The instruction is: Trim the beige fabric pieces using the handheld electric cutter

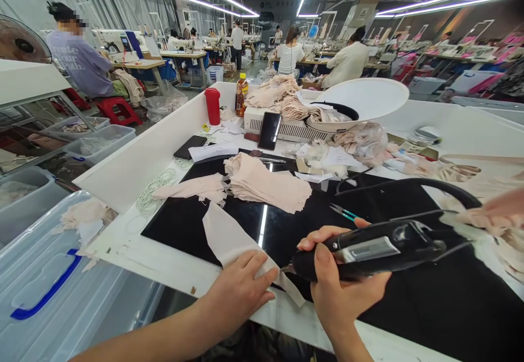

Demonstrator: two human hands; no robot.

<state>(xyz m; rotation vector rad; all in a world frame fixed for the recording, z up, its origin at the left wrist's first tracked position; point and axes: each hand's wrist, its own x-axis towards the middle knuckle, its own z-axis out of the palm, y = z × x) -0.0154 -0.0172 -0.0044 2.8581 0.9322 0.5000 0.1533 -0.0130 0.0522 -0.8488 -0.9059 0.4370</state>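
My right hand (338,283) is closed round a black hand-held tool (376,250) with a thick black cord (409,187); its tip touches a pale beige fabric piece (229,239) lying on the glossy black work surface (409,307). My left hand (241,288) lies flat on the near end of that piece, fingers stretched out, pressing it down. A stack of cut beige pieces (266,184) sits behind it, with more pieces (192,189) to its left. Small teal-handled snips (344,213) lie just beyond my right hand.
A red bottle (213,106), a drink bottle (241,94), a phone (269,130) leaning on a white machine (286,127), and heaped fabric (282,97) stand at the back. Clear plastic bins (53,291) sit left of the table. People work at sewing tables (180,56) behind.
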